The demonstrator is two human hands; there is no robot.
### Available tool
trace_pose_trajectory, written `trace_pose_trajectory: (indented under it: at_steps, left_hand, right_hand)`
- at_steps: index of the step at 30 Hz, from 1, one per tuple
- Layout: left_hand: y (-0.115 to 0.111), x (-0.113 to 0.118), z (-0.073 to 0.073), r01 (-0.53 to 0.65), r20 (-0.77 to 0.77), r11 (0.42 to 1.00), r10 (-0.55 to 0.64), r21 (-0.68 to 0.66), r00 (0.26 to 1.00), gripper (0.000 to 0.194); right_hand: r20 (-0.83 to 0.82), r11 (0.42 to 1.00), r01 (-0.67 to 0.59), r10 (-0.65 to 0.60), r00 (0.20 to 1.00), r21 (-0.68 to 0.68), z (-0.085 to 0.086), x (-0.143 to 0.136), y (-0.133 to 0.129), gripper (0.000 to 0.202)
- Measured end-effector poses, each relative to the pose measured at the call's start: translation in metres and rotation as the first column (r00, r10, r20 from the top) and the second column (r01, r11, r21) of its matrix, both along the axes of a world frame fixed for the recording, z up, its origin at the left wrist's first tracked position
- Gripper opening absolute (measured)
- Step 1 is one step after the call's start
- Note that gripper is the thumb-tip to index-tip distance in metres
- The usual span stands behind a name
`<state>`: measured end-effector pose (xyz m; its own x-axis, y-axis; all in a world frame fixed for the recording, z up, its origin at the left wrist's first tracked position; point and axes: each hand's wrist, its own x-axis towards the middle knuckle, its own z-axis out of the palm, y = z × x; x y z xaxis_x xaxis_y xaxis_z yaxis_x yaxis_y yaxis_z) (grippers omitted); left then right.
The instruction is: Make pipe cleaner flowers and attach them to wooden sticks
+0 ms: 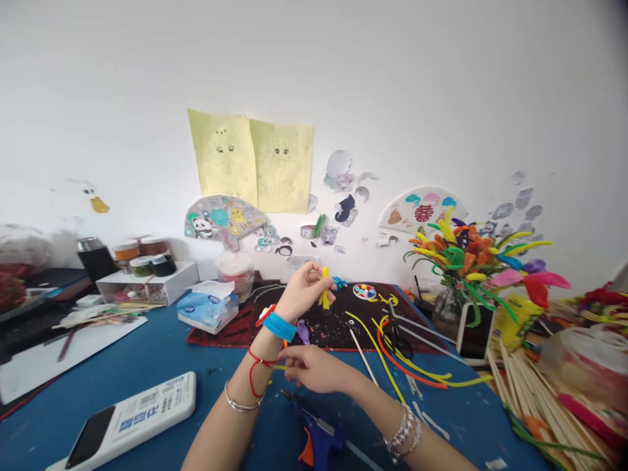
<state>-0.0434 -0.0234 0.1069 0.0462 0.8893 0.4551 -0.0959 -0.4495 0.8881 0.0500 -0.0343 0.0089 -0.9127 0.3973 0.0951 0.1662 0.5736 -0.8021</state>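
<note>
My left hand [308, 288] is raised over the dark mat, its fingers closed on a short bundle of yellow pipe cleaner [324, 294]. A blue fuzzy band [279, 326] with a red and white piece on it wraps the left wrist. Just below, my right hand [316, 369] is beside the left forearm with its thumb and forefinger pinched; what is between them is hidden. A bit of yellow shows by those fingertips. Under the right hand lies a blue glue gun [321, 435] with an orange trigger. A purple piece [303, 331] rests between the hands.
Yellow pipe cleaners [383, 356], an orange one [392, 363] and black scissors [396, 335] lie to the right. A dish of pom-poms [364, 292] sits behind. Left are a tissue pack [209, 309] and a white device [135, 418]. Wooden sticks [544, 399] fill the right edge.
</note>
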Motion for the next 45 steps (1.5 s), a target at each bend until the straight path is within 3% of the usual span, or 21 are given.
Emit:
trace_pose_trajectory:
  at_steps: [2,5,8,11,16,19,23,26,29,34,36,40,45]
  left_hand:
    - [-0.007,-0.006,0.008,-0.016,-0.003,1.000,0.016,0.005,1.000,0.029]
    - [-0.014,-0.016,0.017,-0.041,-0.017,0.999,0.041,0.019,0.999,0.028]
    - [-0.016,-0.024,0.022,-0.055,-0.032,0.998,0.056,0.026,0.998,0.024]
    - [-0.013,-0.029,0.025,-0.058,-0.008,0.998,0.058,0.039,0.998,0.020]
    - [-0.001,-0.030,0.024,-0.052,0.106,0.998,0.055,-0.026,0.993,0.024]
    - [0.004,-0.023,0.020,-0.046,0.146,0.996,0.057,-0.080,0.988,0.027]
    - [0.001,-0.008,0.017,0.001,0.188,0.997,0.013,-0.076,0.982,0.028]
    - [-0.008,0.000,0.018,0.158,0.203,0.983,-0.137,-0.095,0.970,0.027]
    - [-0.014,0.004,0.019,0.268,0.250,0.957,-0.235,-0.108,0.939,0.027]
    - [-0.015,0.005,0.016,0.345,0.283,0.929,-0.297,-0.137,0.912,0.027]
    - [-0.014,0.007,0.013,0.338,0.272,0.931,-0.292,-0.139,0.917,0.026]
    - [-0.012,0.009,0.010,0.331,0.295,0.937,-0.287,-0.110,0.911,0.025]
    - [-0.009,0.005,0.010,0.446,0.498,0.892,-0.353,-0.078,0.792,0.017]
  right_hand:
    - [-0.010,0.997,-0.018,0.019,1.000,0.071,0.015,-0.004,0.007,0.028]
    - [-0.150,0.980,0.104,-0.078,0.986,0.171,0.047,0.004,0.025,0.023]
    - [-0.303,0.960,0.270,-0.234,0.924,0.080,0.076,0.024,0.049,0.030]
    - [-0.408,0.927,0.367,-0.367,0.836,-0.083,0.093,0.045,0.067,0.035]
    - [-0.513,0.858,0.417,-0.514,0.688,-0.300,0.096,0.062,0.075,0.040]
    - [-0.548,0.841,0.449,-0.539,0.639,-0.302,0.094,0.062,0.074,0.039]
    - [-0.544,0.805,0.575,-0.550,0.633,-0.145,0.094,0.058,0.072,0.033]
    - [-0.612,0.722,0.689,-0.515,0.600,0.068,0.095,0.055,0.068,0.024]
    - [-0.641,0.698,0.680,-0.419,0.643,0.225,0.094,0.052,0.064,0.021]
    - [-0.526,0.775,0.467,-0.208,0.825,0.426,0.093,0.049,0.055,0.034]
    - [-0.466,0.813,0.405,-0.191,0.864,0.418,0.093,0.047,0.049,0.031]
    - [-0.379,0.898,0.341,-0.223,0.898,0.279,0.096,0.046,0.040,0.027]
    - [-0.282,0.891,0.369,-0.295,0.913,0.263,0.099,0.055,0.046,0.033]
